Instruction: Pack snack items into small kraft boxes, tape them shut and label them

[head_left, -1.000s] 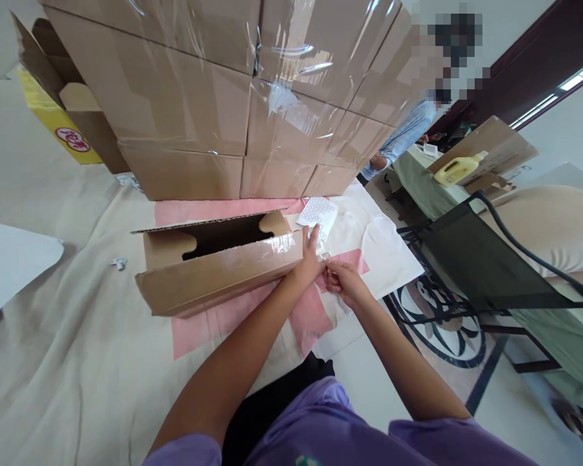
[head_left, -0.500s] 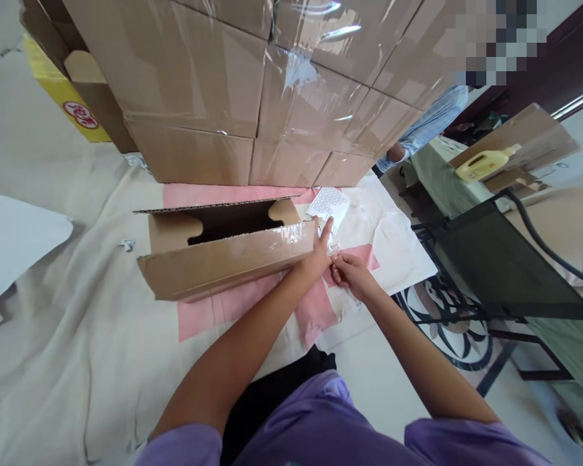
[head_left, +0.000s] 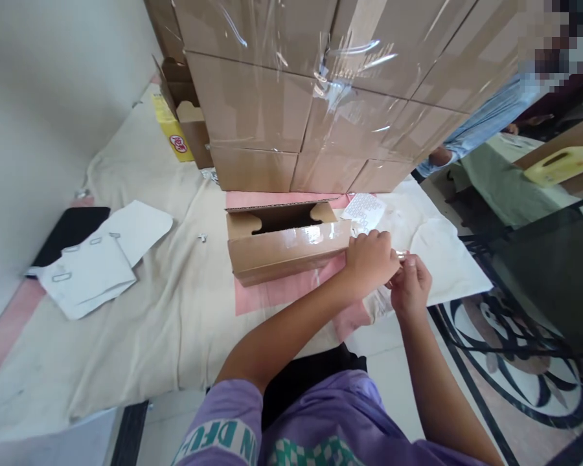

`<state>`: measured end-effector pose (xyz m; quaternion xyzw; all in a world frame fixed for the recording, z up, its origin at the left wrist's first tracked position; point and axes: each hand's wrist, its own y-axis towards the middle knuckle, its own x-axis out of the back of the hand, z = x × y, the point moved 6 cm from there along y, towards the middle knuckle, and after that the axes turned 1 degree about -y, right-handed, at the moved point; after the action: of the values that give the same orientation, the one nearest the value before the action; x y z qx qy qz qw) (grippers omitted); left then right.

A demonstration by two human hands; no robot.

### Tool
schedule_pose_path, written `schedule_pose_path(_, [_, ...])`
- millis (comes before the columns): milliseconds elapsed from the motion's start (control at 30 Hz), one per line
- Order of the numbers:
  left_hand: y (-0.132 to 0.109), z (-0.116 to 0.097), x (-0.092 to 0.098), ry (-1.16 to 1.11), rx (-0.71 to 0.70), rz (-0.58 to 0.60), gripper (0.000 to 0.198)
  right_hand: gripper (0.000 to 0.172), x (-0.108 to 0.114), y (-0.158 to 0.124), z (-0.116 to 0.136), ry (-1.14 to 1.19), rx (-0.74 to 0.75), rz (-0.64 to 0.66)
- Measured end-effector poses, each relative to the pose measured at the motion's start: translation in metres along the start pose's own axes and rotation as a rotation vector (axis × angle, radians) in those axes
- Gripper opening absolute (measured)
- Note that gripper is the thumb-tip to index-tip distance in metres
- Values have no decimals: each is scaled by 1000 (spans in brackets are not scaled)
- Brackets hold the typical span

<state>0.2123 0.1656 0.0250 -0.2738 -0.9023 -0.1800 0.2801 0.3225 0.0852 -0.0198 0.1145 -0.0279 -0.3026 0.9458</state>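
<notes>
My left hand (head_left: 370, 262) is closed, fingers curled, just past the right end of an open cardboard box (head_left: 286, 249). My right hand (head_left: 412, 285) meets it, thumb and fingers pinched together. Between the two hands shows a small, clear, shiny strip (head_left: 400, 254) that looks like a bit of tape or film; most of it is hidden by the fingers. Behind the left hand lies a white sheet with rows of small printed outlines (head_left: 363, 211). The box's top faces up with its flaps raised, and glossy tape shines on its near side.
Behind the box rises a stack of taped cartons (head_left: 257, 107). A yellow box (head_left: 172, 133) stands left of it. White papers (head_left: 94, 268) and a black flat item (head_left: 72, 233) lie on the cloth-covered table (head_left: 175, 336). A person in a blue sleeve (head_left: 490, 110) is beyond the stack.
My left hand has gone from spread fingers at the box end to a closed grip farther right. My right hand stays close beside it. The view has swung left.
</notes>
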Motion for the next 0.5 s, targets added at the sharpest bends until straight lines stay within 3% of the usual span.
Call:
schedule_pose_path(67, [-5,-10,15,-64,5,122,27,37,-7,4,19,-45,85,40])
schedule_pose_path(133, [-10,-17,31,-117,-27,161,29,38,-14,8,36,-80,168,51])
schedule_pose_path(300, [-19,-31,67,-150,-143,11,25,46,-28,11,61,-48,282,30])
schedule_pose_path(500, [-26,-49,80,158,-354,-179,17,43,-37,4,65,-57,270,38])
